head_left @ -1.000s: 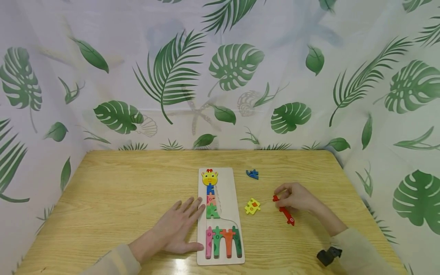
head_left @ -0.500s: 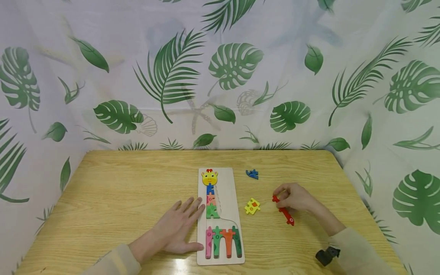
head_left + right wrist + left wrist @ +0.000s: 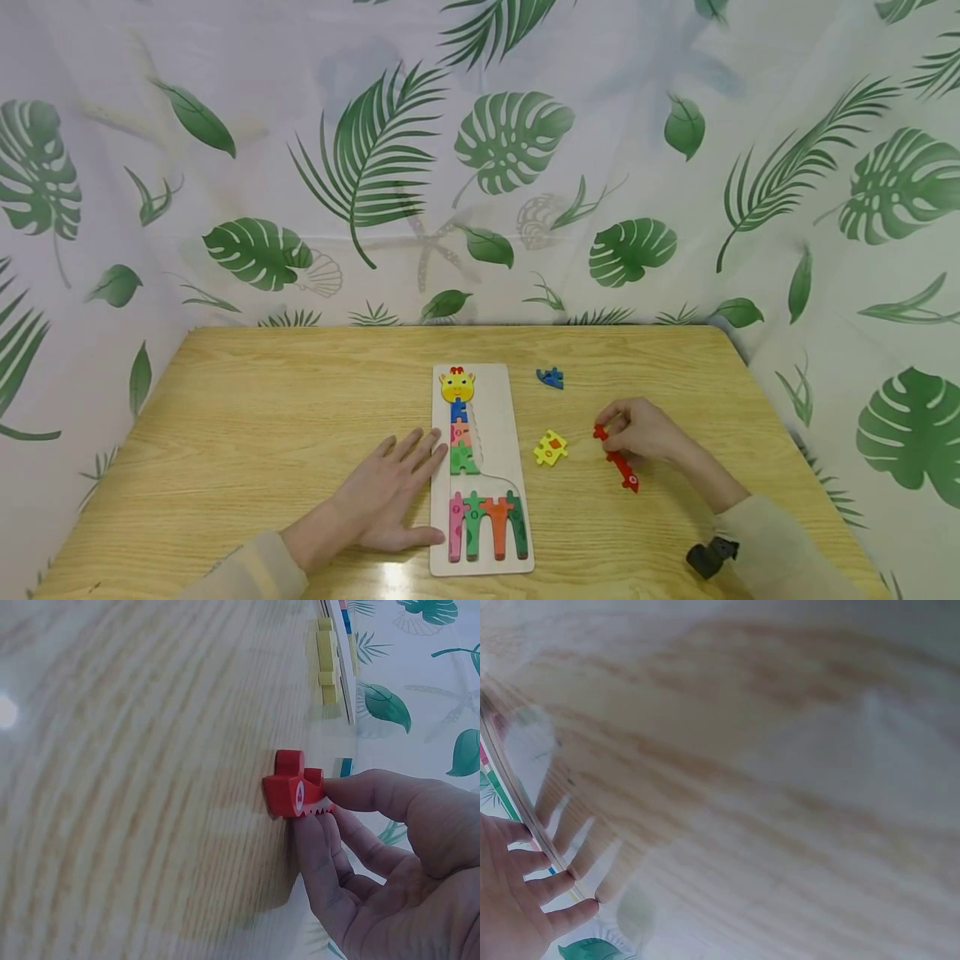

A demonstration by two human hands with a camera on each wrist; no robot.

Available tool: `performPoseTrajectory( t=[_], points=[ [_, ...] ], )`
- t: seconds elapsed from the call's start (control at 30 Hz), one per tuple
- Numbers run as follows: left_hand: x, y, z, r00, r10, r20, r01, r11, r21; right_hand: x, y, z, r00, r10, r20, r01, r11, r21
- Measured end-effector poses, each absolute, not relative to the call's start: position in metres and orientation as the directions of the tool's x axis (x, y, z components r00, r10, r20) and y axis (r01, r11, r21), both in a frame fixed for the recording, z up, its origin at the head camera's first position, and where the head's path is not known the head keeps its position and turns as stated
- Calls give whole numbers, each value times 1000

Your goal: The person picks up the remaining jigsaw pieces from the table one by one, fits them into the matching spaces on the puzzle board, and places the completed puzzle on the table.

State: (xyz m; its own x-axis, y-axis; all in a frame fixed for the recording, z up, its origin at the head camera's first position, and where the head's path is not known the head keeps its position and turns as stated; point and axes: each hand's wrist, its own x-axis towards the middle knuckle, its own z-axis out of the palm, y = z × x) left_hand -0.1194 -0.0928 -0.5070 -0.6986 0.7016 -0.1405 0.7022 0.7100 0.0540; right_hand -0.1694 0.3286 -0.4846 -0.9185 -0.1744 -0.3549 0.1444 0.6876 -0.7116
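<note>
A pale wooden giraffe puzzle board (image 3: pixel 492 396) lies in the middle of the table. Its yellow head, several neck pieces and several leg pieces sit in place, with a bare recess between neck and legs. My left hand (image 3: pixel 393 496) lies flat and spread, fingertips and thumb touching the board's left edge; the left wrist view shows the fingers (image 3: pixel 551 889) straight along that edge. To the right, my right hand (image 3: pixel 643 431) pinches a long red puzzle piece (image 3: pixel 624 472) between thumb and fingers. In the right wrist view the red piece (image 3: pixel 283 793) shows a toothed edge and a printed number.
A yellow puzzle piece (image 3: pixel 551 448) lies between the board and the right hand. Farther back is a blue puzzle piece (image 3: pixel 551 378). The wooden table (image 3: pixel 300 375) ends at a leaf-printed curtain (image 3: pixel 480 167) behind and at both sides.
Almost nothing differs. The red piece stays in my right hand near the same spot, and the left hand keeps its place on the board's edge. The head view has tilted very slightly.
</note>
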Motion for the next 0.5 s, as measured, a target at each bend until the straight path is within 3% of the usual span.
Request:
performPoseTrajectory(
  t=[0.5],
  points=[
    [-124, -88, -506, -706, 693, -148, 693, 718, 59, -177, 326, -480, -904, -184, -386, 194, 627, -755]
  ],
)
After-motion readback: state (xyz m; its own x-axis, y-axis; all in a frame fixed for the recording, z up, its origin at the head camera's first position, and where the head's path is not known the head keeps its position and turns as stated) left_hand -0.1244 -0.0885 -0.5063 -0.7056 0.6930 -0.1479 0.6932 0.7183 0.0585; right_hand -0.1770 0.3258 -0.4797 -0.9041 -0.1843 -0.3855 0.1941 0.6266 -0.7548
